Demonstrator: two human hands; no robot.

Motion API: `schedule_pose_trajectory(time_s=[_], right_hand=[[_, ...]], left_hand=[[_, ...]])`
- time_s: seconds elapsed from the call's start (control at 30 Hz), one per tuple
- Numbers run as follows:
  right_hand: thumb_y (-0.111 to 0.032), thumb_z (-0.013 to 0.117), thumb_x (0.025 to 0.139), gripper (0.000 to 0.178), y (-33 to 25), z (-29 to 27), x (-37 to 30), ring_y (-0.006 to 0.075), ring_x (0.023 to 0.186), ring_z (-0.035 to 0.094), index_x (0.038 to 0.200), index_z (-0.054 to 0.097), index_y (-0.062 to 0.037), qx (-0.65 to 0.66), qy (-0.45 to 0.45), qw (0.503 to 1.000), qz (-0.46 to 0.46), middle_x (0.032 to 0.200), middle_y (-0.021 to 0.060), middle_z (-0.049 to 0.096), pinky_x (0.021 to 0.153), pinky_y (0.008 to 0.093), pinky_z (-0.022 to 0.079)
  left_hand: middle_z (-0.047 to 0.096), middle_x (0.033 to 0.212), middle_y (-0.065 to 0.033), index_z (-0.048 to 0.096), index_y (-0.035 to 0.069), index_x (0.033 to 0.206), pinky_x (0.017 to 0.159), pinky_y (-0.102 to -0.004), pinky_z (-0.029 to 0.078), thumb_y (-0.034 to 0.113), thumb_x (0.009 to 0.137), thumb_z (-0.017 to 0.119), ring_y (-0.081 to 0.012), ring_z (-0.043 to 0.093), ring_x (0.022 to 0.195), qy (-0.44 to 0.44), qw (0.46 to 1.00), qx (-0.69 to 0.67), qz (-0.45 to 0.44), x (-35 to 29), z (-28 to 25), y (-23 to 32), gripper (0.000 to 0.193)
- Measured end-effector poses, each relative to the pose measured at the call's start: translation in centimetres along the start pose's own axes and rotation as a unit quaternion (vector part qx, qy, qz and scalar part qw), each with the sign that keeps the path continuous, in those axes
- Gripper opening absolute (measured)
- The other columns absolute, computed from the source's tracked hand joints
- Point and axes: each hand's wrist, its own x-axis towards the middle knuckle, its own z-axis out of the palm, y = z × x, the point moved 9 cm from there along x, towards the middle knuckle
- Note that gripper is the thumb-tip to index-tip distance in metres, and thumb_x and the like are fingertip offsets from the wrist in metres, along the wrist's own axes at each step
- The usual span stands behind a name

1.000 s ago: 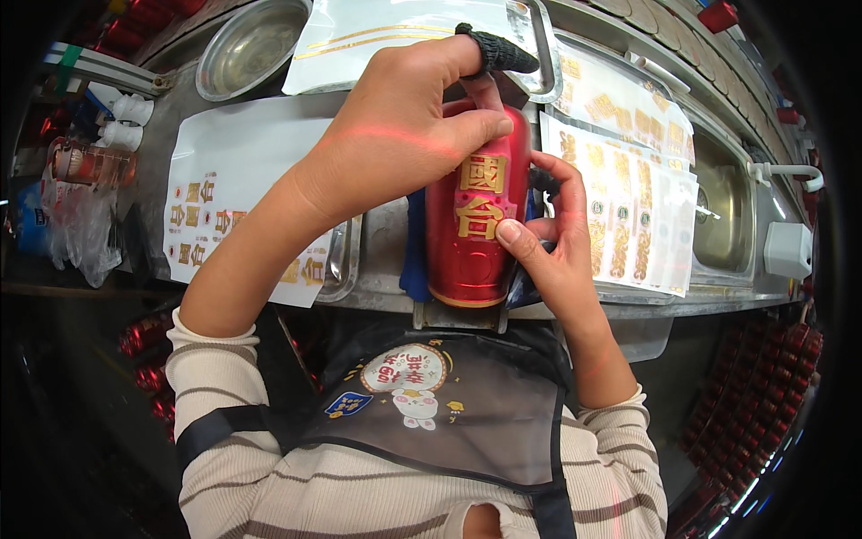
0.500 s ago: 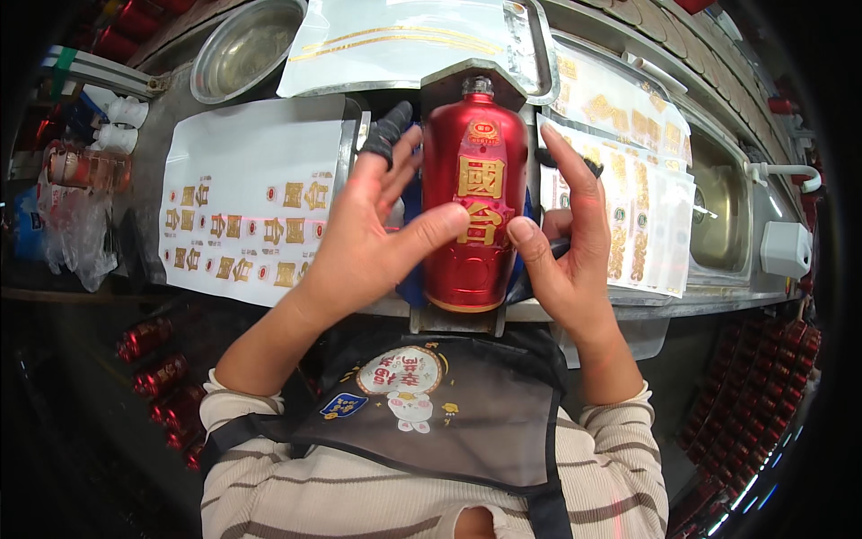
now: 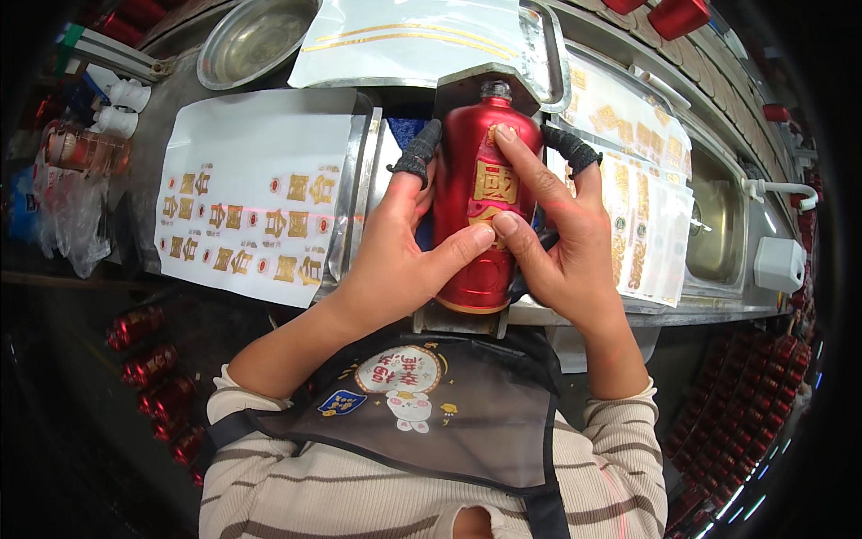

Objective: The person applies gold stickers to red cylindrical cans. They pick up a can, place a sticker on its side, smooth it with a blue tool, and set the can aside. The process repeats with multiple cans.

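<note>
Red bottle (image 3: 460,171) rests in a cradle (image 3: 458,88), left hand (image 3: 392,256) and right hand (image 3: 572,242) gripping its gold-lettered sides, seemingly for steadiness.

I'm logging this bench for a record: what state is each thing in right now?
Left hand: spread, thumb on the bottle's front.
Right hand: thumb and one fingertip on the bottle's front.
Red bottle: gold characters on front, neck exposed.
Left sheet: lower part bearing gold stickers, upper part bare.
Far sheet: two gold strips across it.
Metal bowl: upright, uncovered.
Plastic bag: crumpled.
</note>
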Motion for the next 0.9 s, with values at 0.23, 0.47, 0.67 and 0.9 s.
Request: schedule_pose_trajectory(time_s=[0.23,0.47,0.67,0.9], right_hand=[[-0.035,0.071,0.086,0.059,0.3,0.2,0.0,0.0299,0.077,0.052,0.142,0.056,-0.0259,-0.003,0.001,1.0,0.006,0.108,0.0242,0.059,0.069,0.0359,0.051],[-0.034,0.072,0.085,0.062,0.4,0.2,-0.1,0.0322,0.08,0.054,0.143,0.054,-0.024,-0.002,0.016,1.0,-0.009,0.109,0.0248,0.058,0.073,0.0357,0.051],[-0.03,0.071,0.087,0.07,2.6,-0.1,-0.3,0.0186,0.08,0.06,0.149,0.045,-0.0123,0.133,-0.006,0.979,0.152,0.118,0.0199,0.057,0.068,0.0284,0.051],[-0.021,0.072,0.089,0.041,4.9,1.3,1.8,0.0083,0.072,0.062,0.121,0.058,0.0002,0.422,0.056,0.87,0.249,0.123,0.0139,0.057,0.064,0.0203,0.051]], left_hand=[[0.035,0.15,-0.0236,0.036,-0.005,0.127,0.112,-0.0396,0.038,0.006,0.089,0.072,-0.0253,0.041,0.137,-0.006,1.0,0.005,-0.026,0.0,0.0,0.0,0.054],[0.047,0.139,-0.0226,0.038,-0.008,0.129,0.108,-0.0378,0.042,0.012,0.088,0.075,-0.0243,0.049,0.129,0.013,1.0,0.011,-0.018,0.0,-0.4,-0.4,0.059],[0.048,0.138,-0.0267,0.04,-0.009,0.12,0.107,-0.0371,0.043,0.015,0.088,0.075,-0.0252,0.051,0.128,0.043,0.999,-0.025,0.012,0.3,-0.7,0.2,0.053],[0.045,0.143,-0.0234,0.028,-0.007,0.145,0.109,-0.0354,0.042,0.011,0.089,0.074,-0.0233,0.049,0.131,0.045,0.993,-0.106,-0.036,2.1,-1.0,0.2,0.075]])
